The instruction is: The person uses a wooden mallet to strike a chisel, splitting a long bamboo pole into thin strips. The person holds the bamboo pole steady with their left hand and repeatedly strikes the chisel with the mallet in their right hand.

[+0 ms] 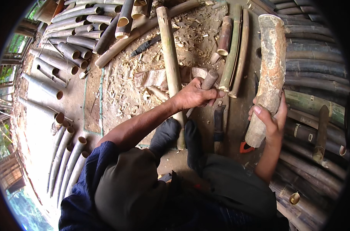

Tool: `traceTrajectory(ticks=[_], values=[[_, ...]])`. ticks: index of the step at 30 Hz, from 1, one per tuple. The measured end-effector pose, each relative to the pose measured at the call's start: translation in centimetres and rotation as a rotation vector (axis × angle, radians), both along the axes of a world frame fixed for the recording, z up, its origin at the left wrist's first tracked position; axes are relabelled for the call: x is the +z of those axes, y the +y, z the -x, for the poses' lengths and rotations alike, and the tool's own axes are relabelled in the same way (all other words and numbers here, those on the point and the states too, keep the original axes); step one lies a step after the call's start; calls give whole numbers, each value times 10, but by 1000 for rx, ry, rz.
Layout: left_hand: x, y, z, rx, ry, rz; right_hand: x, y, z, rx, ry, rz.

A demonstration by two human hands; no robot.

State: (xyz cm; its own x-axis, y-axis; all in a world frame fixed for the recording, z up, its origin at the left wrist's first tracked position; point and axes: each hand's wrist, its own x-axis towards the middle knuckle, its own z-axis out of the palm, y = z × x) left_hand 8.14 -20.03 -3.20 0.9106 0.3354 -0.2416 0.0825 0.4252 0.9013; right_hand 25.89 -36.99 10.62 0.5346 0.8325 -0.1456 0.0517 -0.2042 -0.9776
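Observation:
My left hand [198, 93] is closed around a round wooden tool handle [210, 79], with the thumb stretched out to the right. A narrow shaft shows below the fist, so it looks like a chisel; its tip is hidden. Under that wrist a pale green bamboo pole [170, 57] runs lengthwise, its near end between my feet. My right hand [270, 119] grips the lower part of a thick, rough-barked wooden log [271, 65], held up at the right. A carved wooden block [150, 79] lies crosswise by the pole.
Wood shavings [121, 92] litter the ground. Bamboo tubes are stacked at left [47, 90] and right [313, 61]. Bamboo strips [236, 54] lie ahead. Near my right foot are a dark-bladed tool [219, 121] and an orange handle [245, 147]. A long pole [117, 52] lies slantwise at the back.

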Motion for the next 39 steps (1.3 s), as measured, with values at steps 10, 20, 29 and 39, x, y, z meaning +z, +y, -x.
traceTrajectory(ticks=[10, 20, 29, 39], values=[[-8, -5, 8, 37, 77, 12, -6, -11, 9, 50, -64, 42], [-15, -16, 10, -8, 7, 33, 3, -12, 19, 18, 1, 38], [-16, -14, 14, -31, 14, -30, 6, -12, 24, 19, 10, 38], [-13, -34, 6, -41, -16, -252, 86, 0, -4, -31, -247, -274]])
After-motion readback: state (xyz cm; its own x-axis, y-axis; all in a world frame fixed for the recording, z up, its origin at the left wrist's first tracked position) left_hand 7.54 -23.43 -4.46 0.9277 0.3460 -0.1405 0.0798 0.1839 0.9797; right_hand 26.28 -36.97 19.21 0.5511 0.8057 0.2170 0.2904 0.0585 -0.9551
